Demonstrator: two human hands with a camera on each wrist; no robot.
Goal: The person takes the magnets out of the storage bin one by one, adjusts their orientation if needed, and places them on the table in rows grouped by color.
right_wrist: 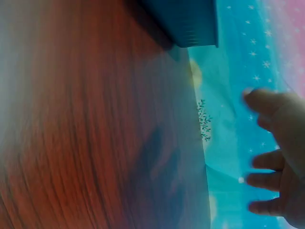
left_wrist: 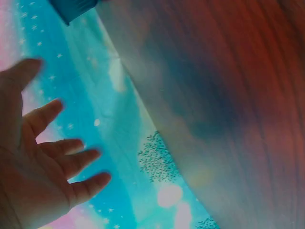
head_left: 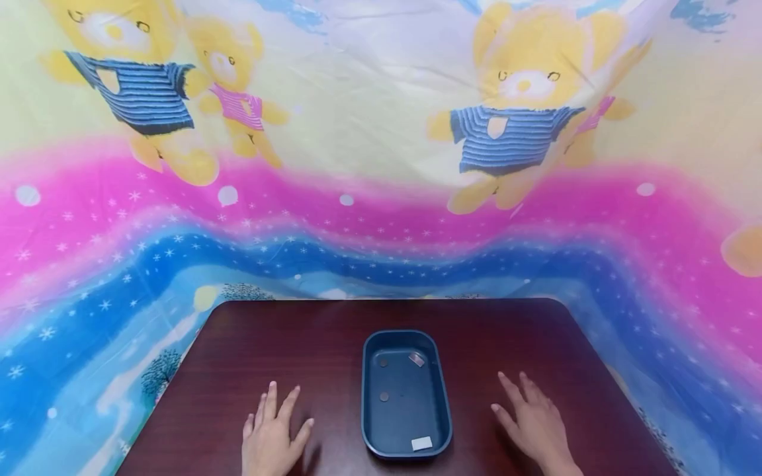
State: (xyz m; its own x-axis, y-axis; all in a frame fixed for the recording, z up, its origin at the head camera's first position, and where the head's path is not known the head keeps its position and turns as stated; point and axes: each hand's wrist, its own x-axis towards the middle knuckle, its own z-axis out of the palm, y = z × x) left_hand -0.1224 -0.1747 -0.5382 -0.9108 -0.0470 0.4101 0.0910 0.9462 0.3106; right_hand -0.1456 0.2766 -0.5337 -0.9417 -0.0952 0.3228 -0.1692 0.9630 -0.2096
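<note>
A dark blue rectangular tray with rounded corners lies on the table, between my two hands. Inside it are two small round coin-like discs, one disc near the far end and another disc closer in. A small shiny clear-and-reddish rectangle lies at the far right of the tray, and a white rectangular piece at the near end. To the left of the tray my left hand holds nothing, its fingers spread. My right hand, also with spread fingers and holding nothing, is on the tray's right.
The dark reddish-brown wooden table has rounded far corners. Behind it and along both sides hangs a cloth printed with bears, snowflakes and pink and blue bands. In both wrist views, one corner of the tray shows at the top.
</note>
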